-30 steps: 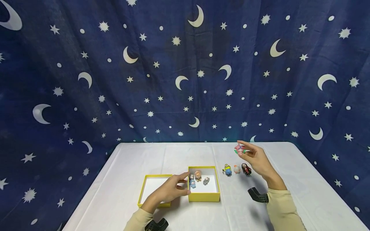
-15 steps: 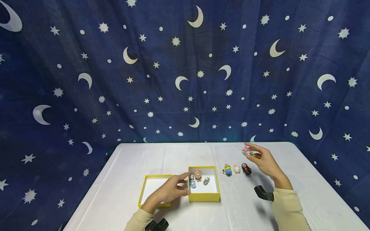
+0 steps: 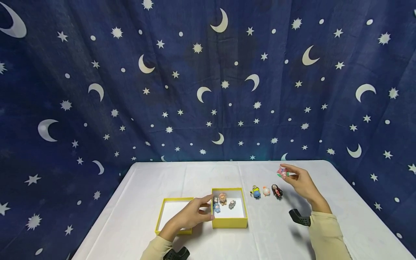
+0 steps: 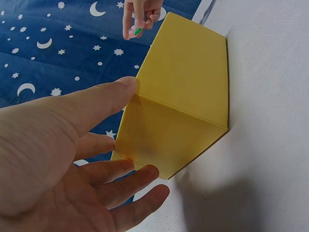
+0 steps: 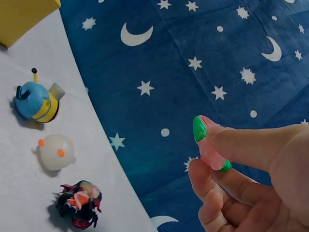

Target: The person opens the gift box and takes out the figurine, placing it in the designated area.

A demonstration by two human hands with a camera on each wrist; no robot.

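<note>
High over the table's back right, my right hand (image 3: pixel 303 185) pinches a small pink figurine (image 3: pixel 282 172) with green ends between thumb and fingers. My left hand (image 3: pixel 191 213) touches the left side of a yellow box (image 3: pixel 229 223). In the left wrist view its thumb reaches the box's corner, and the other fingers lie loosely spread along the wall. Several small figurines are inside the box, including a peach one (image 3: pixel 222 198), a blue one (image 3: pixel 216 208) and a grey one (image 3: pixel 232 204). The box's far corner figures are partly hidden by the hand.
A shallow yellow-rimmed lid (image 3: pixel 169 213) lies left of the box, partly under my left arm. Right of the box stand a blue-and-yellow minion (image 3: pixel 256 192), a white round figure (image 3: pixel 266 191) and a dark-haired figure (image 3: pixel 277 191). A starry curtain (image 3: pixel 182 90) hangs behind the table.
My right hand has moved right and slightly down with the pink figurine, from above the dark-haired figure to beyond it. The left hand has stayed on the box.
</note>
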